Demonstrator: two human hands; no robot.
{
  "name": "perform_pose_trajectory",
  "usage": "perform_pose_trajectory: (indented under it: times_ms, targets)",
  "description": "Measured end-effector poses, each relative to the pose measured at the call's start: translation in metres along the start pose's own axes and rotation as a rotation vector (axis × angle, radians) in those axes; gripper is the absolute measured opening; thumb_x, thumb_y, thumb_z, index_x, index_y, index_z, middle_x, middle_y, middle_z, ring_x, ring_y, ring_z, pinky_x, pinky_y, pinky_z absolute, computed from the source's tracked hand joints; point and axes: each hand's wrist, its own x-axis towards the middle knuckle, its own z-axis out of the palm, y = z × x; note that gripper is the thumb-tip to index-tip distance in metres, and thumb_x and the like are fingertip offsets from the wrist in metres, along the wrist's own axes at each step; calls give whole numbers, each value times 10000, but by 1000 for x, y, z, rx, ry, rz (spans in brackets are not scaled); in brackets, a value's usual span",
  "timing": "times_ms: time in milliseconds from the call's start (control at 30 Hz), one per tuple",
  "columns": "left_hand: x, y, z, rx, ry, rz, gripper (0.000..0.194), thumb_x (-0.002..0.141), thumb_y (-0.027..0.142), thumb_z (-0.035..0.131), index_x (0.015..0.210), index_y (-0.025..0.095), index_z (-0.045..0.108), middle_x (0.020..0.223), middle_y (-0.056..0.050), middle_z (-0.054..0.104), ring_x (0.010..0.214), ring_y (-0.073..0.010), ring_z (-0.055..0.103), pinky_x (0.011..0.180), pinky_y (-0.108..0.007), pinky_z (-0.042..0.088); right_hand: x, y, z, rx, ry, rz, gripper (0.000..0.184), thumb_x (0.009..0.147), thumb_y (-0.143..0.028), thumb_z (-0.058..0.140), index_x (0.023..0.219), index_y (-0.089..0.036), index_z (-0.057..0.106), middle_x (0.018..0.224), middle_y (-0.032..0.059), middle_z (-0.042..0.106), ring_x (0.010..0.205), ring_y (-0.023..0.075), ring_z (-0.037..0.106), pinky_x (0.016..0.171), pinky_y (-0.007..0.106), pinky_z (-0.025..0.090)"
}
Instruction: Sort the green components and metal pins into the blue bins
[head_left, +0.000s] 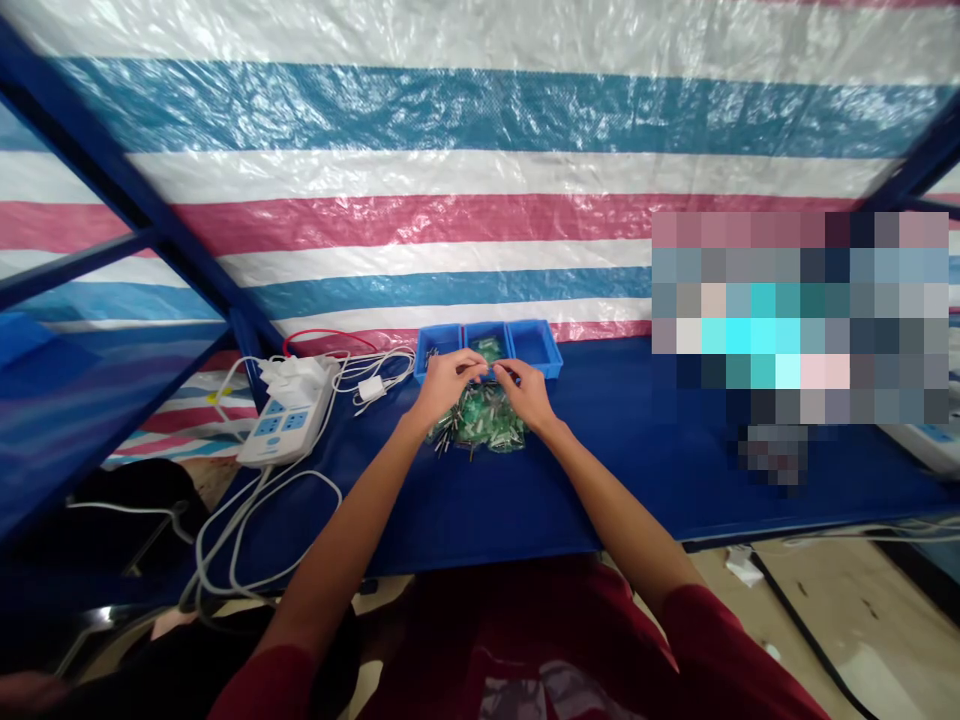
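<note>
My left hand [448,380] and my right hand [528,390] meet fingertip to fingertip above a small pile. Both are closed in a pinch, and whatever lies between the fingers is too small to make out. Below them is a heap of small green and clear plastic pieces [487,425]. Dark and silvery thin metal pins [447,432] lie at its left side. Just behind the hands stand three blue bins in a row. Some metal bits are in the left bin [439,332], and green pieces are in the middle bin [486,328]. The right bin [537,345] stands beyond my right hand.
A white power strip [289,425] with plugs and looped white cables sits at the left of the dark blue table [480,520]. Near it lies a white charger [370,389]. A striped plastic sheet [450,170] hangs behind. The right side is pixelated.
</note>
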Motion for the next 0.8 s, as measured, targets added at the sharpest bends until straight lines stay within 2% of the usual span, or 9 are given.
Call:
perform_pose_trajectory:
  times_ms: [100, 167, 233, 400, 600, 800]
  targets:
    - [-3, -13, 14, -171, 142, -30, 237, 798, 397, 644, 779, 162, 667, 722, -34, 697, 614, -152, 633, 624, -258, 504, 0, 0, 2, 54, -24, -12, 250, 889, -351, 521, 905, -188, 711, 902, 64, 724, 705, 169, 615, 666, 276, 475]
    - [-9, -19, 16, -224, 199, -57, 270, 787, 425, 659, 777, 155, 667, 724, -42, 699, 619, -154, 635, 623, -262, 511, -1, 0, 3, 66, -15, -9, 222, 868, -335, 542, 869, -185, 707, 864, 60, 725, 687, 167, 615, 660, 278, 478]
    - [-13, -23, 12, -236, 195, -78, 297, 785, 448, 662, 759, 152, 661, 708, -43, 696, 608, -151, 630, 617, -261, 511, -1, 1, 4, 81, 10, 0, 202, 851, -323, 557, 839, -179, 698, 825, 55, 720, 677, 166, 614, 664, 279, 477]
    - [-8, -21, -1, -140, 70, -74, 327, 811, 472, 629, 701, 164, 650, 632, -21, 664, 556, -140, 602, 582, -248, 488, 5, -2, 4, 105, 8, 45, 207, 851, -347, 539, 800, -179, 650, 734, 28, 678, 643, 155, 592, 635, 268, 459]
    - [-6, -20, -3, -125, 172, -35, 277, 784, 441, 660, 778, 166, 691, 727, -36, 707, 597, -157, 639, 611, -262, 523, 23, -6, 2, 73, -45, 15, 192, 836, -330, 527, 730, -187, 598, 679, 8, 629, 611, 144, 563, 633, 266, 442]
    - [-17, -29, 6, -174, 242, -48, 267, 795, 416, 655, 842, 158, 708, 772, -55, 729, 658, -180, 679, 620, -273, 544, 13, -4, 6, 103, -45, 17, 213, 852, -352, 522, 761, -185, 617, 698, 14, 640, 618, 146, 564, 638, 270, 446]
